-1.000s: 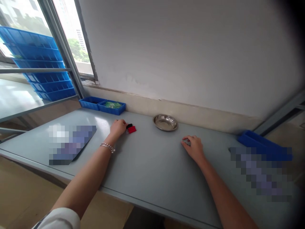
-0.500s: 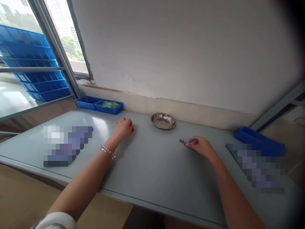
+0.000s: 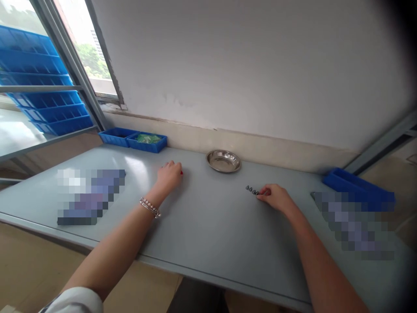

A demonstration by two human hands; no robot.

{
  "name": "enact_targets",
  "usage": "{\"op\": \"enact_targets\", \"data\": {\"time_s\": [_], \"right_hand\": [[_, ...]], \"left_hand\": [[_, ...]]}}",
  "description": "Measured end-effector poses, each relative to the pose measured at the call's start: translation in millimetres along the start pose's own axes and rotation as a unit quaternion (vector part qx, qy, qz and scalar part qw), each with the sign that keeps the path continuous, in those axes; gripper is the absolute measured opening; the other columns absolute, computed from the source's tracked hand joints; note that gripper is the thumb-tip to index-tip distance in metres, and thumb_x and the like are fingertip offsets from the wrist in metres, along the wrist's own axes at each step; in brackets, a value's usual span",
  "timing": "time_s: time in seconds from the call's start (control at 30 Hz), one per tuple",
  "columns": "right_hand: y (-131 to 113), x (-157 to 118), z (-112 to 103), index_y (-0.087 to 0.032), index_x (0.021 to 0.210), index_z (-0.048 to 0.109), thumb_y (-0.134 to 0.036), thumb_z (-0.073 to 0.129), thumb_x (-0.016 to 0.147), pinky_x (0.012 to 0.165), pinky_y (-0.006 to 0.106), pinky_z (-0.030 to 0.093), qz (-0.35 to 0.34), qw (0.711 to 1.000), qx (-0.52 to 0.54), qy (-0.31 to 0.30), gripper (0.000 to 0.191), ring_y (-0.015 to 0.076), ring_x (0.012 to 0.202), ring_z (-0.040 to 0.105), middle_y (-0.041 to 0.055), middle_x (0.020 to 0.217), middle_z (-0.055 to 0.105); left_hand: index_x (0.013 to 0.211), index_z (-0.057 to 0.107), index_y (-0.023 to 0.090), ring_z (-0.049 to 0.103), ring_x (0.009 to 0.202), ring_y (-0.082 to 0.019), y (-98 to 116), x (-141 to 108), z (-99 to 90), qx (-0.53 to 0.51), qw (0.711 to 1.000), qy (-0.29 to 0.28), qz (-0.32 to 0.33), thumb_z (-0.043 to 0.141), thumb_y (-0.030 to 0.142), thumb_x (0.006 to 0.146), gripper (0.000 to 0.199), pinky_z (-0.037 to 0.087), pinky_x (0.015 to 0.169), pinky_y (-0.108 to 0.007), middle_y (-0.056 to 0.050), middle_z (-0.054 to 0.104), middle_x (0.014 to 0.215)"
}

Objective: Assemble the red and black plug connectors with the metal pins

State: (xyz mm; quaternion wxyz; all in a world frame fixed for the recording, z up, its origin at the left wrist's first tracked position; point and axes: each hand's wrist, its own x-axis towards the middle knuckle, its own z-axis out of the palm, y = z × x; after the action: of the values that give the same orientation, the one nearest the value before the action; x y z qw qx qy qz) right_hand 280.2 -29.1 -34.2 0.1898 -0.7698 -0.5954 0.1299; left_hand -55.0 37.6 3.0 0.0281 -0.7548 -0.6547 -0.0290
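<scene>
My right hand [image 3: 273, 198] is at the right end of a short row of small dark teardrop-shaped pieces [image 3: 250, 189] on the grey table. Its thumb and forefinger pinch the piece nearest to them, which the fingertips partly cover. On the table further left rests my left hand [image 3: 169, 176], its fingers curled under and a spot of red showing at the fingertips. Whatever may lie inside that hand is hidden. Behind the row and between the hands stands a shallow round metal dish [image 3: 223, 169].
Two blue bins [image 3: 148, 148] stand at the back left, one holding green-and-white packets. Stacked blue bins [image 3: 58, 113] fill a shelf at far left. A blurred flat object [image 3: 94, 195] lies left, another [image 3: 355, 226] right, near a blue bin [image 3: 358, 189]. A wall closes the back.
The right thumb and forefinger have closed together at the row's end, where one more dark piece shows. My left hand stays in about the same place. The view has shifted slightly.
</scene>
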Motion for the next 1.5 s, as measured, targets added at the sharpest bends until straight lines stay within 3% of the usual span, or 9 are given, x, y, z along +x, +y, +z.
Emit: {"op": "enact_targets", "data": {"time_s": [0.23,0.53,0.77,0.97,1.1,1.17,1.27,1.5], "right_hand": [[-5,-5,-12,-0.017,0.063,0.063,-0.03,0.064,0.06,0.059,0.028,0.041,0.006,0.999,0.043,-0.03,0.013,0.0202,0.066,0.06,0.0064,0.068,0.065],[-33,-25,-23,-0.018,0.066,0.056,-0.037,0.06,0.067,0.054,0.024,0.039,-0.099,0.954,0.242,-0.148,0.02,0.0121,0.056,0.053,-0.0014,0.056,0.057],[-40,-22,-10,-0.018,0.067,0.055,-0.035,0.061,0.066,0.048,0.024,0.039,-0.1,0.939,0.313,-0.098,0.018,0.0111,0.049,0.051,-0.0021,0.053,0.056],[-57,-29,5,-0.019,0.071,0.053,-0.03,0.06,0.066,0.055,0.026,0.043,-0.098,0.91,0.397,-0.068,0.014,0.0118,0.05,0.056,-0.0005,0.058,0.062],[-71,-35,18,-0.019,0.072,0.052,-0.029,0.06,0.067,0.054,0.026,0.044,-0.118,0.891,0.431,-0.082,0.014,0.0131,0.054,0.059,0.0,0.061,0.062],[-75,-38,24,-0.02,0.073,0.052,-0.029,0.059,0.068,0.055,0.026,0.045,-0.13,0.881,0.445,-0.094,0.013,0.0132,0.055,0.06,0.0001,0.063,0.063],[-80,-41,30,-0.02,0.076,0.052,-0.03,0.059,0.07,0.06,0.028,0.047,-0.148,0.867,0.463,-0.109,0.013,0.0132,0.058,0.06,0.0006,0.066,0.063],[-83,-46,30,-0.02,0.078,0.053,-0.035,0.059,0.071,0.061,0.028,0.048,-0.159,0.863,0.466,-0.108,0.018,0.0136,0.06,0.06,0.0007,0.066,0.063]], "left_hand": [[0.087,0.058,0.016,0.054,0.091,-0.026,2,-2,-3.2,0.014,1.0,-0.016,-0.003,0.044,0.023,0.077,0.018,0.044,0.069,-0.033,-0.013,0.058,0.096],[0.095,0.056,0.014,0.056,0.09,-0.025,-1,-1,0.1,0.012,1.0,-0.021,-0.007,0.044,0.027,0.079,0.024,0.045,0.069,-0.032,-0.014,0.059,0.096],[0.089,0.059,0.016,0.054,0.093,-0.026,-5,0,0.5,0.03,0.999,-0.035,0.026,0.046,0.026,0.076,0.021,0.043,0.068,-0.031,-0.012,0.062,0.093],[0.081,0.062,0.014,0.054,0.092,-0.029,8,-8,-6.2,0.057,0.997,-0.016,0.051,0.046,0.021,0.076,0.018,0.041,0.071,-0.037,-0.014,0.063,0.088],[0.084,0.061,0.015,0.058,0.08,-0.024,28,-18,-17.2,-0.036,0.989,0.031,0.138,0.044,0.021,0.079,0.019,0.041,0.07,-0.034,-0.011,0.065,0.085],[0.09,0.059,0.016,0.058,0.075,-0.019,39,-26,-20.5,-0.132,0.965,0.032,0.223,0.045,0.025,0.081,0.019,0.042,0.068,-0.028,-0.007,0.065,0.084],[0.089,0.059,0.017,0.058,0.071,-0.015,54,-37,-19.9,-0.204,0.931,0.03,0.302,0.046,0.026,0.082,0.018,0.041,0.064,-0.023,-0.005,0.065,0.081],[0.094,0.057,0.016,0.055,0.061,-0.011,64,-45,-10.3,-0.219,0.911,0.043,0.345,0.044,0.025,0.084,0.018,0.038,0.057,-0.021,-0.004,0.063,0.081]]}}
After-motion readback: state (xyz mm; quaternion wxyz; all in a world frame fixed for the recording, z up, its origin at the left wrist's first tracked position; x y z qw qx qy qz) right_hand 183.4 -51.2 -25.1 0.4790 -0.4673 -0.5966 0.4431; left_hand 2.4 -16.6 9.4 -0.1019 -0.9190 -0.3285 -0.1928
